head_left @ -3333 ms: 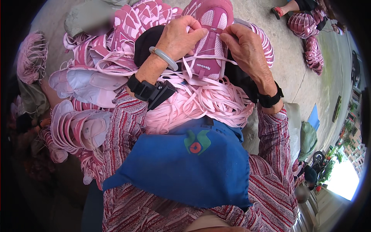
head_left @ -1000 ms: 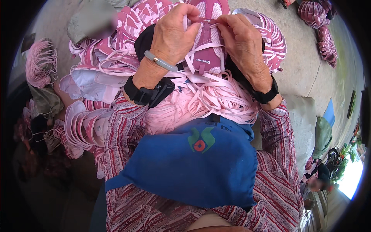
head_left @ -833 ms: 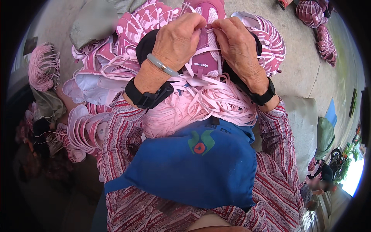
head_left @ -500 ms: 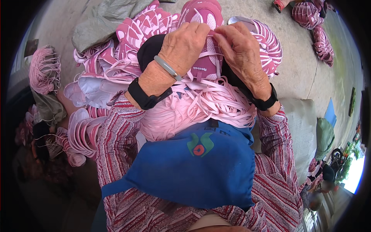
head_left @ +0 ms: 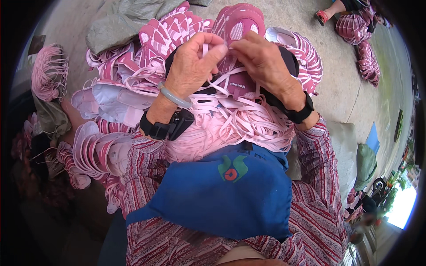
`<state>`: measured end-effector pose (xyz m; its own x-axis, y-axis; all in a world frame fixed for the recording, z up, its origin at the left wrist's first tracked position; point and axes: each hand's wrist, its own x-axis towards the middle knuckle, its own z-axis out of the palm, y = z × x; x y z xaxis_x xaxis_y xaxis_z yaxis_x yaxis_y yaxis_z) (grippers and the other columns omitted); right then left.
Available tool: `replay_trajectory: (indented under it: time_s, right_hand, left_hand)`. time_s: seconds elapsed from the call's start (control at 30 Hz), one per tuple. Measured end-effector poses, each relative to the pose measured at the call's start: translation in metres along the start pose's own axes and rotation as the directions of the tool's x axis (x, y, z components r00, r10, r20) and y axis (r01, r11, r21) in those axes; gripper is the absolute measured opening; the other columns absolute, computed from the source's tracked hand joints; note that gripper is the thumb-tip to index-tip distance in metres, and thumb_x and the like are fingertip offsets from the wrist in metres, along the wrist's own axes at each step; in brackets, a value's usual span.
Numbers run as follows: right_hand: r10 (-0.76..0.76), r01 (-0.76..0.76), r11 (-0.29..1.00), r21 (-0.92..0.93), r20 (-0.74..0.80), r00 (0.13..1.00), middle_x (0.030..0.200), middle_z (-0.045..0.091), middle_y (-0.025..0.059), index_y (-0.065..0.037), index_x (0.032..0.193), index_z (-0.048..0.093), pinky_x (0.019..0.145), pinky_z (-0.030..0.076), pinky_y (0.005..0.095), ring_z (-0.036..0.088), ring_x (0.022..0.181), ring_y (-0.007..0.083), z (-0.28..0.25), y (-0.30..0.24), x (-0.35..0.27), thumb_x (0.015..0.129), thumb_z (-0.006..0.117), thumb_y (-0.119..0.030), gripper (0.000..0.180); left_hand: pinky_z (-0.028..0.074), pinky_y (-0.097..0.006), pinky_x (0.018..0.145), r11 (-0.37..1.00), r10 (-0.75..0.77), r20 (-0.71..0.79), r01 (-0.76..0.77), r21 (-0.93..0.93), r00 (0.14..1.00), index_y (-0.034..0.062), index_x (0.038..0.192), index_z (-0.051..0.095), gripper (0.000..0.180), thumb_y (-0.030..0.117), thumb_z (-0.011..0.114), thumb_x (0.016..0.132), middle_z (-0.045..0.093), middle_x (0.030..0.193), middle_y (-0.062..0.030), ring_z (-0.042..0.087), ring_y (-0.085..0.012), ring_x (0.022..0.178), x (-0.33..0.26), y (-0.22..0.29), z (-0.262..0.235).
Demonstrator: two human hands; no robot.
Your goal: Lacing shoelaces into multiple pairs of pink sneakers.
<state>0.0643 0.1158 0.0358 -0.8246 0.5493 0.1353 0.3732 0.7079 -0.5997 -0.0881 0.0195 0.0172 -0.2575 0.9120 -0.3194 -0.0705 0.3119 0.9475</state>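
A pink-and-white shoe upper lies before me, atop what looks like a stack, its lower end near the loose laces. Over it, my left hand pinches a pale pink shoelace, which loops up between thumb and fingers. My right hand has its fingertips closed together, meeting the left ones above the upper; they appear to grip the same lace, though its end there is too small to make out. A thick heap of pale pink shoelaces covers my lap, on a blue apron.
More pink uppers are stacked at the left, with white-lined ones nearer. A fanned bundle lies to the right. Pink laces hang at far left. A grey-green sack sits at the back. Another person's foot shows at upper right.
Both hands have come slightly nearer and to the left. The left hand has turned, its thumb now showing, with a lace loop standing up in it.
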Motion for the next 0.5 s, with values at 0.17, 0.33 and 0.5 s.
replay_trajectory:
  time_s: [0.17, 0.33, 0.5]
  right_hand:
    - [-0.104, -0.067, 0.587, 0.807, 0.157, 0.982, 0.080, 0.061, 0.0094, 0.005, 0.090, 0.067, 0.046, 0.043, 0.0208, 0.056, 0.053, 0.0074, -0.054, -0.061, -0.017, 0.088, 0.059, -0.005, 0.013]
    - [0.393, -0.391, 0.650, 0.651, 0.152, 0.907, 0.076, 0.059, 0.0035, 0.002, 0.095, 0.068, 0.047, 0.043, 0.0182, 0.054, 0.055, 0.0055, 0.002, -0.035, -0.008, 0.092, 0.058, -0.013, 0.018]
    - [0.355, -0.381, 0.084, 0.921, 0.329, 0.875, 0.063, 0.055, -0.0028, -0.001, 0.107, 0.063, 0.044, 0.041, 0.0164, 0.050, 0.050, 0.0033, 0.033, -0.023, -0.021, 0.093, 0.058, -0.016, 0.021]
  left_hand:
    - [0.030, -0.015, 0.035, 0.914, 0.196, -0.141, -0.233, -0.333, 0.970, -0.0017, 0.132, 0.031, 0.043, 0.020, 0.044, 0.098, 0.067, 0.093, -0.0116, 0.039, -0.0005, 0.042, -0.005, -0.001, -0.005]
    - [0.031, -0.015, 0.035, 0.934, 0.072, -0.081, -0.096, -0.345, 0.994, -0.0039, 0.122, 0.045, 0.033, 0.019, 0.045, 0.098, 0.067, 0.096, -0.0121, 0.040, -0.0009, 0.042, -0.018, -0.001, -0.009]
    - [0.043, -0.017, 0.044, 0.890, 0.120, -0.164, -0.179, -0.419, 0.979, -0.0039, 0.113, 0.054, 0.024, 0.013, 0.050, 0.096, 0.066, 0.096, -0.0114, 0.050, -0.0033, 0.052, -0.030, -0.004, -0.003]
